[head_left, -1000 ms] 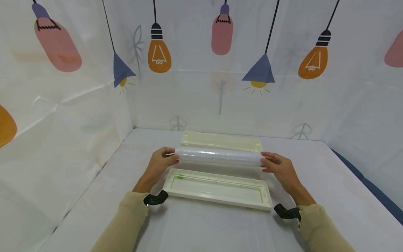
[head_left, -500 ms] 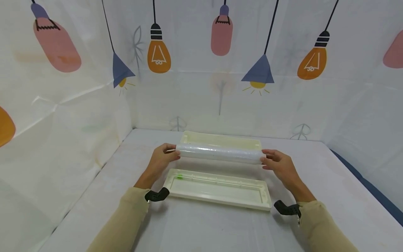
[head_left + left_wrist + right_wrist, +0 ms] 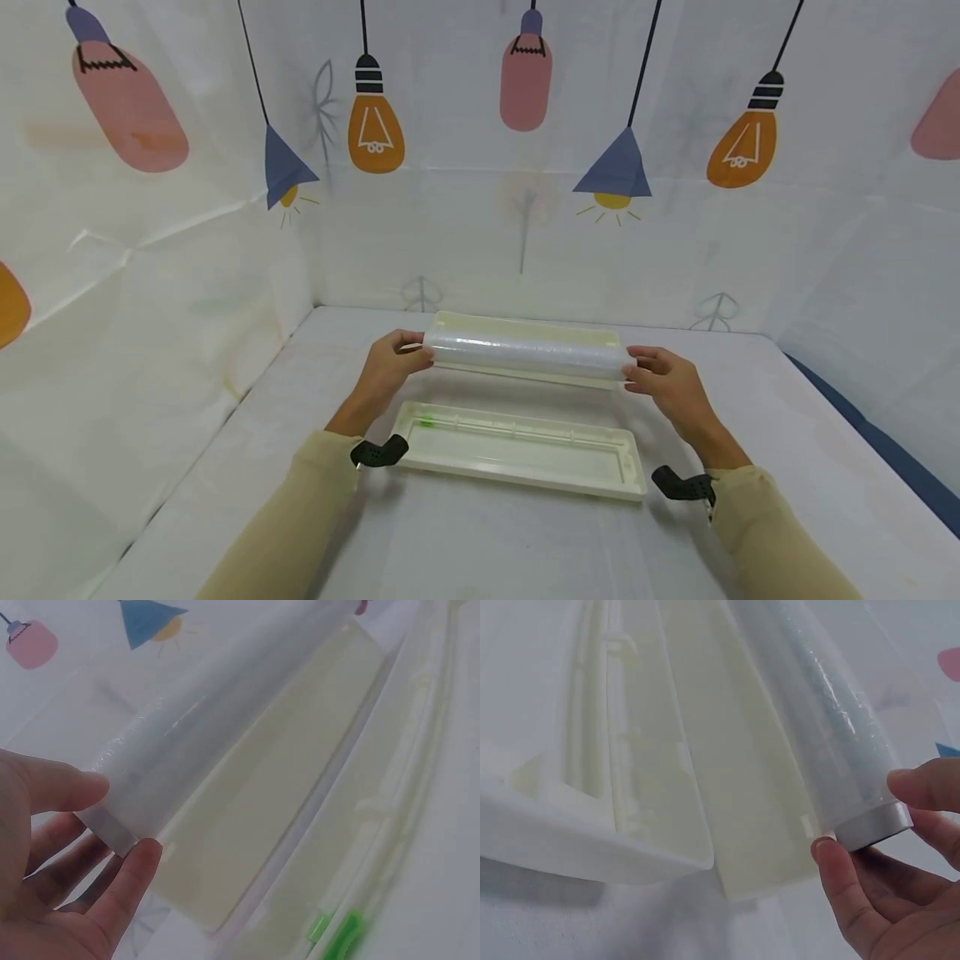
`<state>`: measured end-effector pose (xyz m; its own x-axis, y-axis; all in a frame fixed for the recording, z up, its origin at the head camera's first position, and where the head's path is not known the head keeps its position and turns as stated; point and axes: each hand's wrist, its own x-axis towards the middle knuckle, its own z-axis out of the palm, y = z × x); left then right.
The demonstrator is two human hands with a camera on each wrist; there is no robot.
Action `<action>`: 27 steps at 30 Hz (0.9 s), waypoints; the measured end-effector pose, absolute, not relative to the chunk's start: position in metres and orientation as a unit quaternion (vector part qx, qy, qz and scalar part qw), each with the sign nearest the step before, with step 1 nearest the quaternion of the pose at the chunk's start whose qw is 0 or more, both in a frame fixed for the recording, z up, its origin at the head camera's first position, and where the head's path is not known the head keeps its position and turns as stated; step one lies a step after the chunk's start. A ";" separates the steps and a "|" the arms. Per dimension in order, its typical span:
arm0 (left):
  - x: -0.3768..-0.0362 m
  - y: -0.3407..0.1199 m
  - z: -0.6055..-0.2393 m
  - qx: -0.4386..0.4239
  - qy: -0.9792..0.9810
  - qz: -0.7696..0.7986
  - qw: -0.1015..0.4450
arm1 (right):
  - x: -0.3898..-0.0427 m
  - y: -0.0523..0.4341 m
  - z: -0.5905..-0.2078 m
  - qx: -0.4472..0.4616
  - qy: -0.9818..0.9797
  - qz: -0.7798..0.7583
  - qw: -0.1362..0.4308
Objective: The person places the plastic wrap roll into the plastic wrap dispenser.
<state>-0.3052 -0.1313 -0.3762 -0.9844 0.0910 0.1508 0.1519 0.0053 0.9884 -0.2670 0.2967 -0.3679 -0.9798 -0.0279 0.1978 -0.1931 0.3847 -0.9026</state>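
I can read no words, numbers or brand marks anywhere. The roll of film (image 3: 527,353) between my hands carries no label, and the two cream trays (image 3: 517,446) near them bear no print. The curtain (image 3: 480,208) beyond my hands shows only drawn lamps and bulbs, with no lettering.

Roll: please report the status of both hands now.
Left hand and right hand pinch the roll at its ends. Roll level, above far tray. Near tray lies apart. Nothing in between.
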 end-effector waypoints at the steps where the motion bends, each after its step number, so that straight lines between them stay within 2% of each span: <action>1: -0.306 -0.131 -0.376 -0.084 -0.708 -0.701 0.022 | -0.267 0.297 -0.367 0.068 -0.828 0.552 0.075; 27: -0.333 -0.124 -0.363 -0.082 -0.705 -0.703 0.034 | -0.282 0.294 -0.357 0.072 -0.817 0.564 0.098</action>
